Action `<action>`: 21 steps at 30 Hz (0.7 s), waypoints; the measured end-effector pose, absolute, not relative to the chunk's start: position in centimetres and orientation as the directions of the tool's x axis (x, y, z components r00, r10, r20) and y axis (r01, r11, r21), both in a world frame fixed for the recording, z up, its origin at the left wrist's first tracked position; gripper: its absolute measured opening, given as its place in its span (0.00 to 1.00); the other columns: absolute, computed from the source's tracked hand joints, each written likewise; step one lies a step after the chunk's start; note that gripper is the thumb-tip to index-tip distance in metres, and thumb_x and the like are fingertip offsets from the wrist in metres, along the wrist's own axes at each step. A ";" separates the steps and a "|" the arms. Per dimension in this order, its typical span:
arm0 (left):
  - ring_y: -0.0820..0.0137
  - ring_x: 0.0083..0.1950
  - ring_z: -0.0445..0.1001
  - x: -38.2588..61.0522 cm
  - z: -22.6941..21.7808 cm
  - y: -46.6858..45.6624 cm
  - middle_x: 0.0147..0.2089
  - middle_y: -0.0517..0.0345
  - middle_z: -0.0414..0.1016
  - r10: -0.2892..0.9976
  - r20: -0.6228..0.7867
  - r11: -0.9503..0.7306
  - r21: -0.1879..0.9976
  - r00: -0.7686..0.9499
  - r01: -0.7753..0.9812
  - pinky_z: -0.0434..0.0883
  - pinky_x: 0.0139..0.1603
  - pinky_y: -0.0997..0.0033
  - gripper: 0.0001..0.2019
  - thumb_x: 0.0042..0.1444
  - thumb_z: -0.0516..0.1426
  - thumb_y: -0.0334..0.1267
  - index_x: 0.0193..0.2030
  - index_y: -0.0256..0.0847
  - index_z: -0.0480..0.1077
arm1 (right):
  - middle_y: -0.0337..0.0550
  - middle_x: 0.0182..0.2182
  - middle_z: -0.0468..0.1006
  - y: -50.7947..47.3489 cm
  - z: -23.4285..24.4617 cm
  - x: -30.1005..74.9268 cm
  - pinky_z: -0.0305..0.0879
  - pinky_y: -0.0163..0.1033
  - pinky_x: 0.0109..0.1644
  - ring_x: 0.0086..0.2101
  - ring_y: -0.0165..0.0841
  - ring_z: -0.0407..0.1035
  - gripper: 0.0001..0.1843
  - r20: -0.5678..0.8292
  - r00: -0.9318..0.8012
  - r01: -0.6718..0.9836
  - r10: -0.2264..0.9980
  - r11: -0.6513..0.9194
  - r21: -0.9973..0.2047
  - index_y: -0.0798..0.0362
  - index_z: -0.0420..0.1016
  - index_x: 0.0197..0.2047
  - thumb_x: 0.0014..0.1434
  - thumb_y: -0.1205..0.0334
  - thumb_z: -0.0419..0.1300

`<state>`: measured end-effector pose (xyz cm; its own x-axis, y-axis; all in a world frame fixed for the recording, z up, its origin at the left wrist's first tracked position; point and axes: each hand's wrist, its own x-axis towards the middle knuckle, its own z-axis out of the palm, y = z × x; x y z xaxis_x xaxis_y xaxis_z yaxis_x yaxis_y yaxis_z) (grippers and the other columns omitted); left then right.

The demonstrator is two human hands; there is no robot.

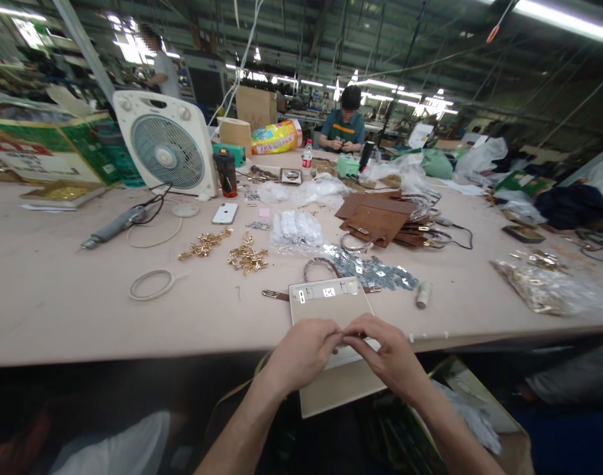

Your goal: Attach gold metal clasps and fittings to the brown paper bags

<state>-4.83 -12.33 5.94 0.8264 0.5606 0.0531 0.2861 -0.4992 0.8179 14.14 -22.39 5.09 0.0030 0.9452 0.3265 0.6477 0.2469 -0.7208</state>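
Observation:
My left hand (305,351) and my right hand (386,348) meet over a beige-lined handbag panel (331,309) at the table's front edge. Both are closed in a pinch, fingertips nearly touching; whatever is between them is too small to make out. A brown looped handle (321,262) and a strap with a gold metal end (274,295) stick out from the panel's far side. Small metal plates (330,291) sit along its upper edge. Its lower part (331,390) hangs past the table edge, partly hidden by my hands.
Flat grey metal pieces (375,269) lie behind the panel, with gold fittings (247,256) to the left and brown bags (380,221) beyond. A roll of tape (150,285), a power screwdriver (114,225), a phone (225,213) and a fan (165,145) stand left. A co-worker (344,125) sits opposite.

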 end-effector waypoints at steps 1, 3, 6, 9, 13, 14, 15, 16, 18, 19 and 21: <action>0.68 0.37 0.74 -4.8 6.0 -12.4 0.33 0.58 0.78 0.561 0.056 -0.502 0.816 0.826 0.286 0.65 0.39 0.72 0.15 0.70 0.51 0.37 0.32 0.41 0.72 | 0.41 0.37 0.78 -22.4 5.1 14.2 0.69 0.38 0.44 0.38 0.34 0.73 0.03 0.310 0.000 0.648 0.951 0.236 -0.724 0.47 0.78 0.43 0.70 0.61 0.62; 0.68 0.36 0.74 -4.8 6.1 -12.5 0.33 0.58 0.78 0.559 0.059 -0.498 0.821 0.827 0.278 0.65 0.39 0.72 0.15 0.70 0.51 0.37 0.32 0.40 0.73 | 0.40 0.36 0.77 -22.5 5.2 14.3 0.68 0.38 0.43 0.36 0.33 0.72 0.03 0.276 0.002 0.643 0.961 0.210 -0.736 0.47 0.77 0.42 0.70 0.62 0.61; 0.69 0.33 0.72 -4.8 6.0 -12.6 0.29 0.60 0.76 0.577 0.063 -0.418 0.879 0.814 0.228 0.64 0.37 0.72 0.13 0.65 0.53 0.36 0.31 0.40 0.74 | 0.39 0.34 0.75 -22.5 5.1 14.2 0.68 0.38 0.41 0.35 0.33 0.70 0.05 0.247 -0.005 0.620 0.969 0.197 -0.759 0.48 0.74 0.40 0.71 0.62 0.59; 0.71 0.31 0.69 -4.7 5.3 -12.7 0.27 0.61 0.74 0.597 0.020 -0.183 0.977 0.802 0.112 0.64 0.36 0.73 0.10 0.59 0.56 0.37 0.30 0.39 0.75 | 0.41 0.35 0.74 -22.7 4.7 13.7 0.68 0.39 0.42 0.36 0.35 0.70 0.06 0.330 -0.017 0.611 0.944 0.271 -0.744 0.47 0.72 0.40 0.71 0.63 0.58; 0.71 0.29 0.67 -4.4 3.0 -11.9 0.27 0.59 0.73 0.683 -0.079 0.161 0.986 0.727 -0.044 0.65 0.35 0.72 0.11 0.56 0.59 0.44 0.31 0.37 0.75 | 0.42 0.35 0.74 -22.9 4.2 13.4 0.68 0.41 0.42 0.37 0.37 0.71 0.06 0.472 -0.053 0.589 0.880 0.409 -0.696 0.46 0.71 0.41 0.71 0.67 0.57; 0.71 0.30 0.67 -4.4 2.3 -11.5 0.27 0.59 0.73 0.732 -0.091 0.187 0.980 0.675 -0.071 0.65 0.36 0.72 0.12 0.57 0.59 0.45 0.32 0.36 0.74 | 0.42 0.34 0.74 -22.7 4.2 13.6 0.68 0.40 0.42 0.37 0.37 0.71 0.06 0.486 -0.050 0.571 0.873 0.424 -0.703 0.46 0.71 0.41 0.70 0.67 0.57; 0.70 0.31 0.67 -4.3 1.7 -11.0 0.28 0.59 0.73 0.777 -0.093 0.183 0.980 0.622 -0.082 0.65 0.37 0.72 0.13 0.58 0.58 0.45 0.33 0.36 0.74 | 0.42 0.34 0.74 -22.4 4.3 13.9 0.68 0.40 0.42 0.37 0.36 0.71 0.06 0.487 -0.034 0.554 0.873 0.422 -0.718 0.45 0.71 0.41 0.70 0.67 0.57; 0.70 0.32 0.68 -4.3 1.2 -10.6 0.30 0.58 0.73 0.807 -0.085 0.154 0.986 0.584 -0.069 0.65 0.38 0.72 0.13 0.59 0.57 0.45 0.34 0.36 0.75 | 0.41 0.35 0.74 -21.8 4.4 14.4 0.68 0.39 0.42 0.38 0.36 0.71 0.05 0.473 -0.005 0.546 0.881 0.399 -0.737 0.45 0.72 0.42 0.70 0.65 0.58; 0.69 0.35 0.70 -4.3 0.3 -9.9 0.31 0.58 0.74 0.815 -0.052 0.053 0.998 0.578 0.017 0.65 0.40 0.71 0.13 0.62 0.55 0.45 0.35 0.37 0.75 | 0.43 0.38 0.76 -20.0 4.7 15.6 0.69 0.40 0.46 0.41 0.37 0.72 0.03 0.407 0.061 0.553 0.911 0.309 -0.774 0.46 0.74 0.42 0.71 0.60 0.59; 0.68 0.36 0.71 -4.2 -0.1 -9.6 0.32 0.59 0.75 0.797 -0.041 -0.007 0.997 0.602 0.076 0.65 0.40 0.71 0.13 0.63 0.55 0.44 0.35 0.38 0.75 | 0.44 0.41 0.76 -18.8 4.6 16.2 0.69 0.41 0.50 0.44 0.38 0.73 0.05 0.365 0.084 0.566 0.927 0.257 -0.784 0.46 0.75 0.42 0.70 0.57 0.60; 0.67 0.36 0.72 -4.0 -0.6 -9.5 0.32 0.59 0.76 0.763 -0.030 -0.140 0.967 0.646 0.211 0.64 0.40 0.71 0.12 0.63 0.54 0.41 0.33 0.40 0.74 | 0.47 0.49 0.76 -16.1 4.2 17.4 0.66 0.46 0.60 0.53 0.41 0.71 0.11 0.287 0.099 0.600 0.953 0.173 -0.781 0.47 0.78 0.41 0.69 0.50 0.61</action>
<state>-3.99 -9.52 -0.59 0.6459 0.7628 -0.0303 0.2111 -0.1404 0.9673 17.38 -16.12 4.18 0.0988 0.9527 0.2873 0.5999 0.1734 -0.7811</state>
